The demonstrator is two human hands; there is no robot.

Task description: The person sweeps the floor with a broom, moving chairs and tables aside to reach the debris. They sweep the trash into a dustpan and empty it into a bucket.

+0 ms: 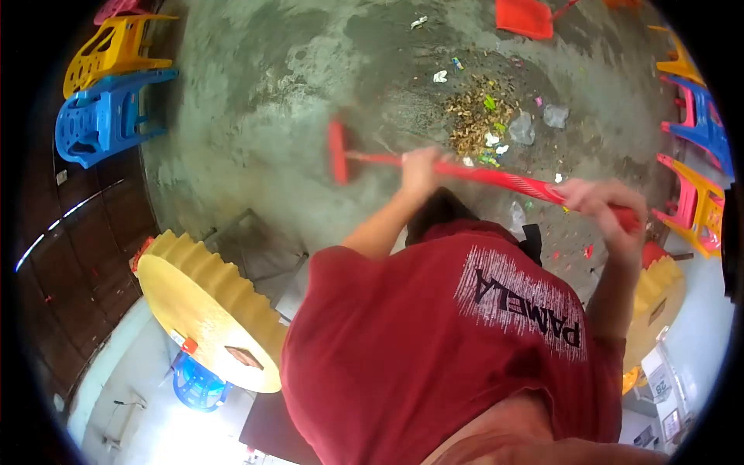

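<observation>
A red broom (504, 180) crosses in front of my chest, its handle slanting down to the right. My left hand (421, 172) is wrapped round the handle nearer the head; my right hand (606, 203) grips it close to its end. The broom head (338, 153), slightly blurred, is over the wet grey floor (256, 116) at left. Beyond my hands lies a heap of brown litter (480, 112), mixed with green scraps, white crumpled tissues (492, 139) and clear plastic bags (521, 128). A red dustpan (525, 18) rests on the floor farther ahead.
Blue stools (108, 116) and yellow stools (116, 54) line the left wall. More colourful stools (690, 201) stand at right. A round table with a yellow top (205, 306) is at lower left, another yellow one (659, 302) at right. A crumpled tissue (418, 22) lies far ahead.
</observation>
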